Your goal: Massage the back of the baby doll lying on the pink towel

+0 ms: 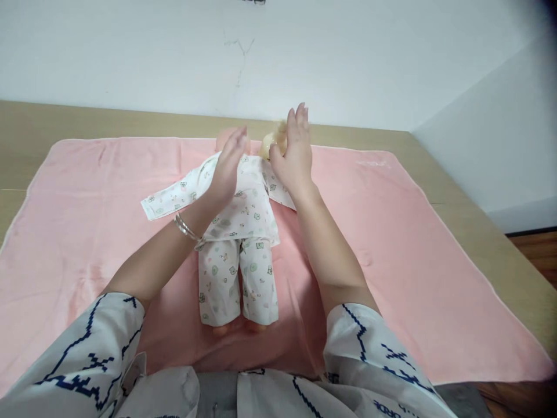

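Observation:
A baby doll (256, 215) dressed in white printed pyjamas lies on its back, its feet toward me. Its head (226, 139) shows partly at the far end, behind my left hand. My left hand (228, 168) is raised over the doll's chest and shoulder, fingers straight and slightly blurred. Opposite it, my right hand (296, 145) is upright with fingers stretched and thumb apart. Both palms face inward with a gap between them, and neither holds anything. Just behind my right hand is a shiny pale-yellow rounded thing (268, 145), partly hidden; its kind is unclear.
A pink blanket (369, 244) is spread under the doll over a light wooden table (456, 215). A white wall (152, 58) rises along the far edge, with another wall at the right. Brown flooring (535, 255) shows beyond the table's right side.

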{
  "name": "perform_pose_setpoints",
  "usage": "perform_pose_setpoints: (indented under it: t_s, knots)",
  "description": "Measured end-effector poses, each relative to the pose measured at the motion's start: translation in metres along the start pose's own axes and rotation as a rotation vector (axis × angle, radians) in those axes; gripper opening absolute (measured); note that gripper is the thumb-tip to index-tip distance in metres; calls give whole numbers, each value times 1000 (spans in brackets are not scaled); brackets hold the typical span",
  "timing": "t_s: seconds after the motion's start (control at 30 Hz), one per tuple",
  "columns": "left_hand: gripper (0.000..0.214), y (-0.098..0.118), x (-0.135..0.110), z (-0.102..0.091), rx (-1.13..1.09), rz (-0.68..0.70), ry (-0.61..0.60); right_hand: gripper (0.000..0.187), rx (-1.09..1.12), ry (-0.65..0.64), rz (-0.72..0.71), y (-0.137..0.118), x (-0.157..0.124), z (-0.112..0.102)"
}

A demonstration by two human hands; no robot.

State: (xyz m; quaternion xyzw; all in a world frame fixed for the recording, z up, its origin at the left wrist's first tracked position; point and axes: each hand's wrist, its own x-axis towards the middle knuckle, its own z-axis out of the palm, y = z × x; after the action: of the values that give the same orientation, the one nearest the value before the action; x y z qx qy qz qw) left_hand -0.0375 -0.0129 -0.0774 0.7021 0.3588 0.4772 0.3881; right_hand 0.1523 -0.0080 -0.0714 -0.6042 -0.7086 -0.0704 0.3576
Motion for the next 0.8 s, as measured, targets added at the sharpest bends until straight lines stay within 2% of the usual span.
perform_pose_setpoints:
  t_s: [0.07,0.13,0.23,0.3,0.43,0.53,0.63,0.73,0.8]
  knots:
    - [78,-11,37,0,-144,-74,-52,68,-20,-56,-26,-2,2,2]
    - [87,-24,69,-1,-324,-128,-179,66,-55,-106,-52,-6,2,2]
    - [93,-31,94,3,-568,-180,-294,62,-118,-121,-62,-10,1,2]
    - [93,-26,97,11,-690,-232,-277,61,-135,-114,-64,-10,1,0]
    - [88,-13,93,29,-799,-306,-123,60,-108,-94,-81,-6,2,0]
    - [78,-23,97,31,-622,-203,-124,61,-106,-64,-82,-8,0,1]
    - [72,-42,98,21,-254,-19,-201,59,-118,-39,-69,-14,-3,3]
    - [64,-50,80,7,105,137,-175,57,-128,-23,-40,-19,-4,7]
    - [60,-47,59,-3,224,159,-164,58,-143,-27,-21,-18,-3,10]
